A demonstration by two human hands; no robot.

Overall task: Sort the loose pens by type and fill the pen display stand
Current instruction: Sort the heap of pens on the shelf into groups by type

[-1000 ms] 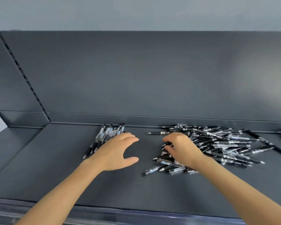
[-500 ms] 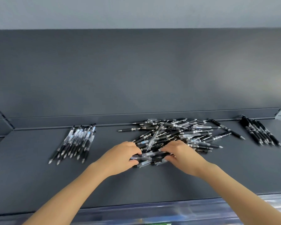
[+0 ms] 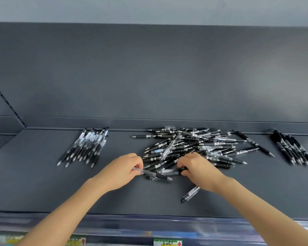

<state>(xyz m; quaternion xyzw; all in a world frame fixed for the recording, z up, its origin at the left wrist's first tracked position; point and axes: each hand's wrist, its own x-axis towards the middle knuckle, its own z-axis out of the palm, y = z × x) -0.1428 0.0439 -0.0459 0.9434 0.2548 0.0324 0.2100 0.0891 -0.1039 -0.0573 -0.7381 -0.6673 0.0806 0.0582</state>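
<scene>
At the near edge of the shelf (image 3: 34,183), at five o'clock from the hands, one stray pen (image 3: 190,193) lies alone beside the right forearm. Just beyond, the left hand (image 3: 121,170) pinches a clear-barrelled pen (image 3: 153,174) by its end, and the right hand (image 3: 197,167) curls its fingers on a near-edge pen (image 3: 169,171) of the mixed pile (image 3: 194,148). The held pen is best drawn out lengthwise and low, so that crossing barrels are not dragged along. It probably belongs tip-aligned with the clear row (image 3: 85,146) at ten o'clock. By count there are three groups. The clear row holds roughly a dozen and the black row (image 3: 293,148) at two o'clock about ten, though blur forbids an exact figure. The pile holds several dozen, too tangled to number. No display stand is in view.
</scene>
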